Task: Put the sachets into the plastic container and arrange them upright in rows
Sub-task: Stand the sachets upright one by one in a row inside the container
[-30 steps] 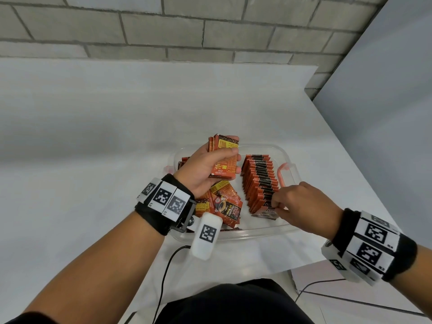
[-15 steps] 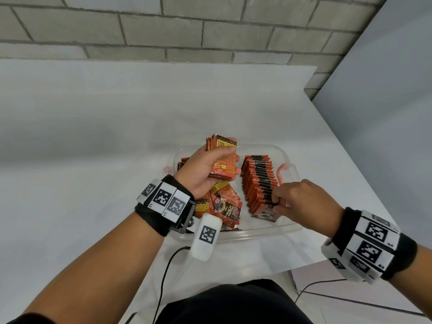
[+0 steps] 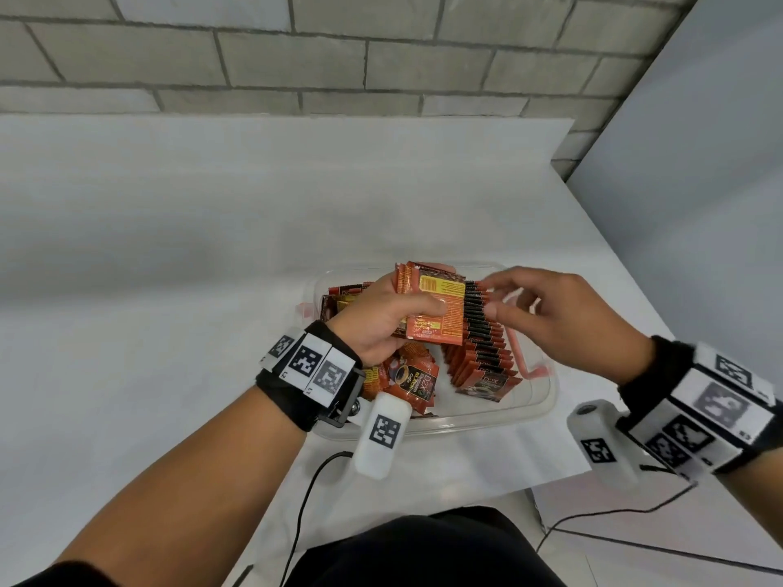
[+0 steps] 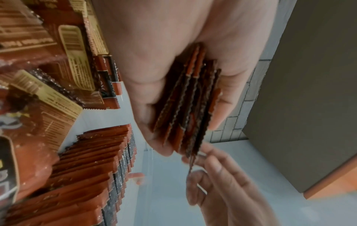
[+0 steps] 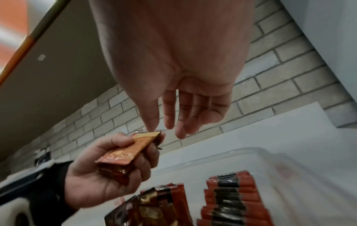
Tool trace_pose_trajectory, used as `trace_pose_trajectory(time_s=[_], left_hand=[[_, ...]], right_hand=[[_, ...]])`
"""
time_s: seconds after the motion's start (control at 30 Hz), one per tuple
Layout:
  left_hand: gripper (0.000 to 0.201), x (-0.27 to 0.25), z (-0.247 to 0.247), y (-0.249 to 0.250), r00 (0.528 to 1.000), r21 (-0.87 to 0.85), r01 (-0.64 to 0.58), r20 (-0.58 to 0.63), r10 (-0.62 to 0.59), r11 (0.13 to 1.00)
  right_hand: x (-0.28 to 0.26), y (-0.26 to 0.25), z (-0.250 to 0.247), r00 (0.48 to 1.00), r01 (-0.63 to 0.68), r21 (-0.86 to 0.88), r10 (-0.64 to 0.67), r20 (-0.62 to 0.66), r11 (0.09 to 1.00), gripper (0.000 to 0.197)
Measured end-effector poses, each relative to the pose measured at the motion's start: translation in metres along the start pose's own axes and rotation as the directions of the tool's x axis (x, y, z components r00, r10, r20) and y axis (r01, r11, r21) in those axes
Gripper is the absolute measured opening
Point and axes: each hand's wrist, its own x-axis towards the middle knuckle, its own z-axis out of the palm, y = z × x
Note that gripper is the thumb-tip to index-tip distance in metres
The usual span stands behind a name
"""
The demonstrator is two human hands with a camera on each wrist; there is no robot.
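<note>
A clear plastic container (image 3: 487, 422) sits on the white table. A row of red-and-black sachets (image 3: 483, 345) stands upright in its right half, seen too in the wrist views (image 4: 92, 168) (image 5: 231, 198). Loose sachets (image 3: 411, 379) lie in the left half. My left hand (image 3: 381, 319) grips a stack of sachets (image 3: 432, 309) above the container. My right hand (image 3: 491, 296) is open, thumb and fingers spread at the stack's right edge. In the right wrist view its fingertips (image 5: 152, 126) touch the top of the stack (image 5: 123, 154). Blur hides whether one sachet is pinched.
Orange latches sit on the container's right side (image 3: 525, 366) and left side (image 3: 303, 309). A brick wall (image 3: 381, 57) closes the back. The table's right edge (image 3: 614, 247) runs close beside the container. Cables (image 3: 305, 502) trail toward me.
My right hand left the near end of the upright row and rose to the stack in my left hand, fingers spreading. The left hand shifted the stack slightly right.
</note>
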Motion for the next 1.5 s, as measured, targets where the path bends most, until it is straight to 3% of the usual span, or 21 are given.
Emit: trace_pose_trajectory(time_s=[0.13, 0.23, 0.37, 0.47, 0.53, 0.63, 0.7, 0.8, 0.9, 0.97, 1.13, 1.27, 1.37, 1.5], left_hand=[[0.034, -0.001, 0.006, 0.000, 0.998, 0.004, -0.044, 0.038, 0.043, 0.999], [0.032, -0.004, 0.005, 0.000, 0.997, -0.032, -0.049, 0.053, 0.051, 0.998], [0.050, -0.005, -0.002, 0.004, 0.999, -0.167, -0.012, -0.035, 0.006, 0.986], [0.047, -0.004, -0.007, 0.005, 0.994, -0.271, -0.031, -0.113, 0.001, 0.962], [0.030, -0.005, -0.006, 0.006, 0.995, -0.322, -0.036, -0.102, 0.003, 0.946], [0.014, -0.003, -0.005, 0.007, 0.992, -0.346, -0.087, -0.120, 0.047, 0.934], [0.018, -0.002, -0.005, 0.007, 0.985, -0.326, -0.134, -0.150, 0.089, 0.936], [0.018, 0.000, -0.004, 0.008, 0.978, -0.315, -0.155, -0.181, 0.101, 0.936], [0.023, 0.000, -0.002, 0.008, 0.983, -0.251, -0.149, -0.147, 0.115, 0.957], [0.026, -0.002, 0.002, 0.008, 0.989, -0.177, -0.124, -0.103, 0.106, 0.976], [0.019, -0.004, 0.008, 0.006, 0.996, -0.073, -0.073, -0.050, 0.069, 0.995], [0.019, -0.001, 0.001, 0.009, 0.982, -0.157, -0.099, -0.177, 0.071, 0.983], [0.011, 0.002, -0.006, 0.009, 0.971, -0.167, -0.105, -0.231, 0.065, 0.980], [0.008, 0.004, -0.006, 0.008, 0.974, -0.153, -0.084, -0.221, 0.049, 0.985]], right_hand=[[0.012, -0.014, 0.010, 0.999, -0.048, 0.082, 0.046, 0.027, 0.996, 0.035], [0.017, -0.016, 0.015, 0.998, -0.054, 0.174, 0.056, -0.006, 0.983, 0.026], [0.018, -0.013, 0.010, 0.981, -0.004, 0.260, 0.054, -0.184, 0.966, 0.019], [0.014, -0.014, 0.009, 0.952, 0.133, 0.131, -0.090, -0.292, 0.982, 0.020], [0.012, -0.012, 0.015, 0.955, 0.205, 0.008, -0.198, -0.222, 0.979, 0.019], [0.010, -0.007, 0.023, 0.974, 0.215, -0.025, -0.216, -0.063, 0.976, 0.020], [0.009, -0.008, 0.022, 0.982, 0.188, 0.021, -0.188, -0.017, 0.982, 0.027], [0.011, -0.008, 0.021, 0.992, 0.106, 0.052, -0.102, -0.073, 0.993, 0.036], [0.013, -0.007, 0.023, 0.994, 0.019, 0.109, -0.007, -0.111, 0.994, 0.043], [0.014, -0.009, 0.023, 0.994, 0.044, 0.097, -0.033, -0.105, 0.994, 0.044], [0.015, -0.011, 0.012, 0.999, 0.045, 0.096, -0.045, 0.006, 0.994, 0.040], [0.003, -0.001, 0.002, 0.991, -0.011, 0.075, 0.001, 0.136, 0.997, 0.021], [-0.009, 0.008, 0.000, 0.966, -0.046, -0.010, 0.047, 0.256, 0.999, 0.020], [-0.018, 0.018, 0.011, 0.932, -0.020, -0.214, 0.096, 0.351, 0.977, 0.031]])
